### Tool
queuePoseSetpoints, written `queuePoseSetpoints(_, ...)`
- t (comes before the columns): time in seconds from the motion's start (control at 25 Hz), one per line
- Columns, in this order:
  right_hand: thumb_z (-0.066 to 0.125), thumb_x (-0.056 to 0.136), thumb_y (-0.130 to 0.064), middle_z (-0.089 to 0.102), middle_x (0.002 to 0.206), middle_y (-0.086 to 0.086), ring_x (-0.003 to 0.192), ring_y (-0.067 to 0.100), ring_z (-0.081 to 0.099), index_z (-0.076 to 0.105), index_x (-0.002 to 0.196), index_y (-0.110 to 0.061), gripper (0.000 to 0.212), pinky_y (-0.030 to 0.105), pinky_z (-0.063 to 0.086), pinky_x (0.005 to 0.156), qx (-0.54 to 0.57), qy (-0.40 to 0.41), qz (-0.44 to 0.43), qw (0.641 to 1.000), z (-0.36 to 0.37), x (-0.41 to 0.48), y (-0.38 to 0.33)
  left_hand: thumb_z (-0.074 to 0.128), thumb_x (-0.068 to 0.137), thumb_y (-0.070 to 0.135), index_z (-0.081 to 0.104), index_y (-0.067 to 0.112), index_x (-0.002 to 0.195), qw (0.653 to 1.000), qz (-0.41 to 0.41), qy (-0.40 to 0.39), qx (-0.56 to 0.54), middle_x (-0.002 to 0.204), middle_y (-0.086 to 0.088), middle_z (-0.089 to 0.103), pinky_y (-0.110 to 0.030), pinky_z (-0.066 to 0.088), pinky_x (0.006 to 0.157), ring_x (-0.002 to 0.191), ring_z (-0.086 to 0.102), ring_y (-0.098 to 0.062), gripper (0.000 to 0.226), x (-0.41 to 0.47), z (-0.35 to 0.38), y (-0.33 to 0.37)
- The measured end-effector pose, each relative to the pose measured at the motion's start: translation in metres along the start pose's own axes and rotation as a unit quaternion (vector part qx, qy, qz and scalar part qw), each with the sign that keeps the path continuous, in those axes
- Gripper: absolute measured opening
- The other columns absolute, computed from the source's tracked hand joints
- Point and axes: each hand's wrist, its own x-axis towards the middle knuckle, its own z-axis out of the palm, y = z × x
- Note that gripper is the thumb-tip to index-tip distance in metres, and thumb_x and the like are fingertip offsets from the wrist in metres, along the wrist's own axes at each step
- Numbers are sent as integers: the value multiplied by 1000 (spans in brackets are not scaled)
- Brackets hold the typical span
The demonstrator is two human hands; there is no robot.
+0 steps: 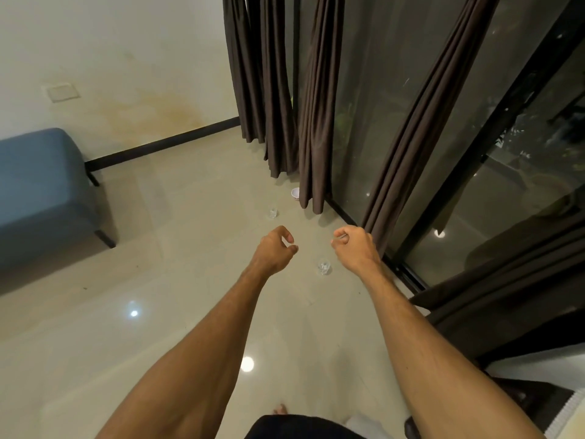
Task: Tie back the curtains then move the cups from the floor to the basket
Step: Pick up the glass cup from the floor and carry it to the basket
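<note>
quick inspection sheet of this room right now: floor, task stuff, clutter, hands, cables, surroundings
surface: glossy beige floor, with light glare
job's things: dark curtains hang, no tie seen; near clear cup, far clear cup and white cup stand on the floor; basket not in view
clutter: nothing seen
grippers: left hand loosely curled, holds nothing; right hand curled, may pinch something thin, cannot tell
cables: nothing seen
surroundings: blue bench by a stained wall; dark glass doors
</note>
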Motion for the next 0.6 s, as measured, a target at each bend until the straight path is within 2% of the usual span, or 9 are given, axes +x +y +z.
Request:
queuePoseSetpoints(0.08,55,95,-16,67,112,2,94,17,59,67,118,-13,26,29,51,82,6,2,16,1000,-2,5,7,63,88,24,52,19,94,1000,-2,-14,9,81,-8,63,-28,46,57,62,58,-20,13,9,6,1)
queuePoseSetpoints(0.28,52,95,-13,67,112,4,99,23,63,67,115,-10,25,38,56,86,24,2,44,999,-6,38,29,63,88,24,53,19,94,999,-3,-43,25,82,-8,63,-30,48,60,65,58,-22,12,43,27,16)
queuePoseSetpoints(0.44,55,94,-15,68,104,2,91,18,60,69,109,-13,21,30,52,79,15,-18,60,998,-3,94,46,62,89,23,54,18,95,998,-6,-54,36,79,-7,63,-31,49,61,62,57,-20,12,90,44,33)
queuePoseSetpoints(0.6,55,92,-16,70,102,1,90,20,62,69,104,-16,18,37,56,85,12,-47,67,997,7,156,61,61,90,23,54,19,95,997,-27,-47,49,79,-6,63,-32,50,64,62,58,-20,10,144,56,47)
